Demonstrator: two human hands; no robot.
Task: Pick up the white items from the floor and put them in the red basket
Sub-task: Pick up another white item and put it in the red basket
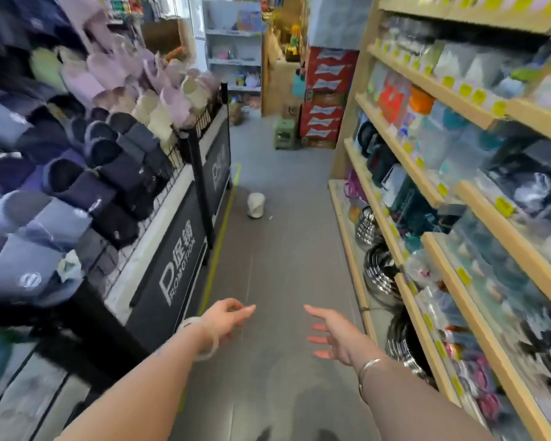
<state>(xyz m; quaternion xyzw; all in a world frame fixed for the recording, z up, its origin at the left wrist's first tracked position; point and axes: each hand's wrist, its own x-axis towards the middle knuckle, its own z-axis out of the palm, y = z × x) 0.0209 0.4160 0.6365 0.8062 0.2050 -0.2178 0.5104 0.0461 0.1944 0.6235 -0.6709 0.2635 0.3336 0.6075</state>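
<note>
Reaching: both bare arms stretch forward over the grey floor (pixel 277 268) of a narrow shop aisle, the hands side by side and apart from each other.
Left hand (pixel 228 316): fingers loosely curled with a gap between thumb and the rest, holding nothing; a pale bangle (pixel 204 338) sits on the wrist.
Right hand (pixel 334 332): fingers spread wide and pointing inward, holding nothing; a thin metal bracelet (pixel 368 369) circles the wrist.
White item (pixel 256 205): a rounded white thing lying on the floor, well ahead of both hands and untouched; too blurred to tell what it is.
Slipper rack (pixel 185 218): a black wire display with a "PROMOTION" panel, just left of the white item, stacked with dark, grey, lilac and cream slippers (pixel 108 148).
Yellow line (pixel 223 218): painted on the floor, running between the rack's foot and the white item.
Wooden shelves (pixel 427 198): to the right of the white item, crowded with packaged goods and yellow price tags; shiny metal ware fills the lowest tier.
Green stool (pixel 284 133): far beyond the white item, beside a stack of red cartons (pixel 326 97).
</note>
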